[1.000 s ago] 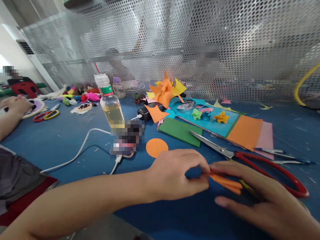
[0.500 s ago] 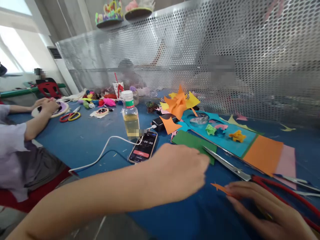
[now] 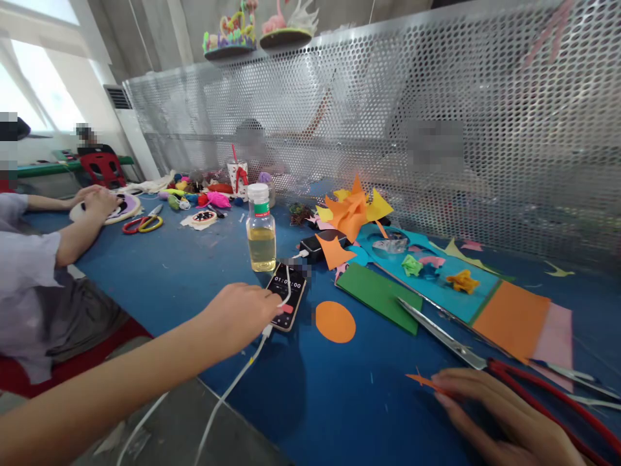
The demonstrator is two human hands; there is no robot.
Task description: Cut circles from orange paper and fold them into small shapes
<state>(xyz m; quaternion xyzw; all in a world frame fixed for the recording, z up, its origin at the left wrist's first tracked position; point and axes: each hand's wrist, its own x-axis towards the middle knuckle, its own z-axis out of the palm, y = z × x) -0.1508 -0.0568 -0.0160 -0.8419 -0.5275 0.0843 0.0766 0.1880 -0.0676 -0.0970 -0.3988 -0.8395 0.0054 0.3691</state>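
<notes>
My left hand (image 3: 240, 314) reaches across the blue table (image 3: 184, 278) to a phone (image 3: 287, 295) showing a timer, with its fingertip on the screen's lower edge; the other fingers are curled. A white cable (image 3: 237, 375) runs from the phone toward the near edge. My right hand (image 3: 504, 414) lies flat at the lower right with fingers stretched out, pressing an orange paper scrap (image 3: 422, 380) against the table. Red-handled scissors (image 3: 466, 353) lie just beyond it. An orange paper circle (image 3: 335, 321) sits between my hands.
A bottle of yellow liquid (image 3: 261, 236) stands behind the phone. Green, teal, orange and pink sheets (image 3: 436, 278) and folded paper shapes (image 3: 352, 210) lie at centre right. Another person's arms (image 3: 72, 226) rest at the left by scissors (image 3: 140, 224). A perforated metal screen (image 3: 436, 116) backs the table.
My left hand let go of the orange paper and moved left to the phone. The right hand stayed, flattening on the scrap. The view swung up and left.
</notes>
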